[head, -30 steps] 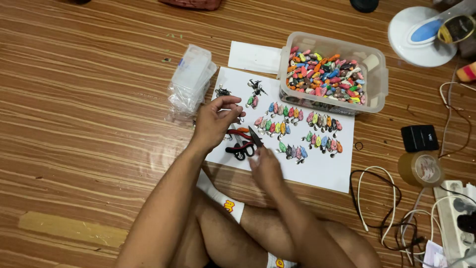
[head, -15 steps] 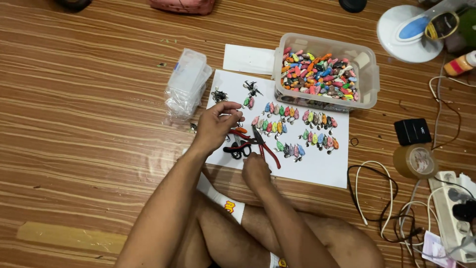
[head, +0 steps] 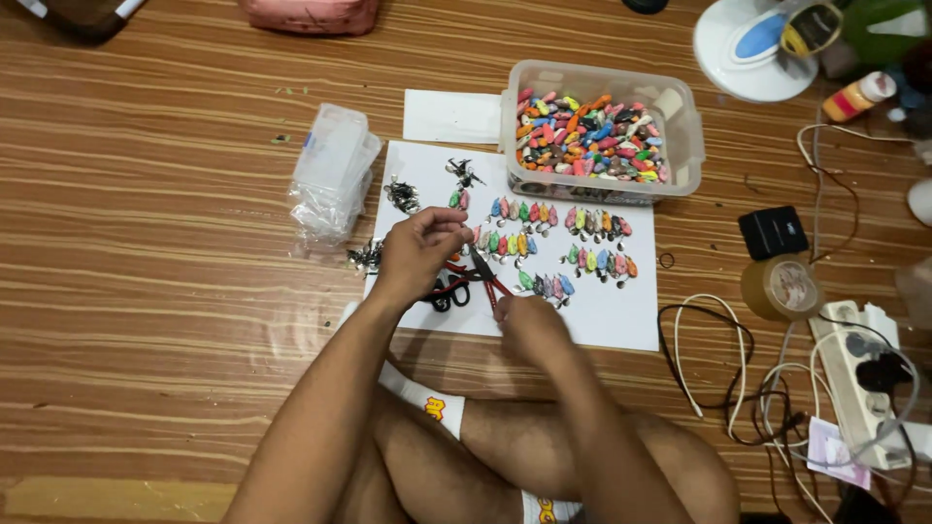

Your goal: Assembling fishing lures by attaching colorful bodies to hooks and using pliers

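My left hand (head: 419,254) is pinched shut over the near left part of a white sheet (head: 612,315), holding a small piece I cannot make out at its fingertips. My right hand (head: 529,325) grips red-handled pliers (head: 485,275), whose jaws point up to my left fingertips. Rows of small colourful fishing lures (head: 558,238) lie across the sheet. Small dark metal hooks (head: 401,193) lie in little piles at the sheet's left edge. Black-handled scissors (head: 445,294) lie under my left hand.
A clear tub (head: 680,121) full of colourful lures stands behind the sheet. A clear plastic box and bags (head: 333,175) lie to the left. At right are a black box (head: 773,233), a tape roll (head: 782,288), cables (head: 723,364) and a power strip (head: 859,374). My crossed legs are below.
My left hand has shifted slightly right and my right hand with the pliers has drawn closer to me. The camera view has tilted a little.
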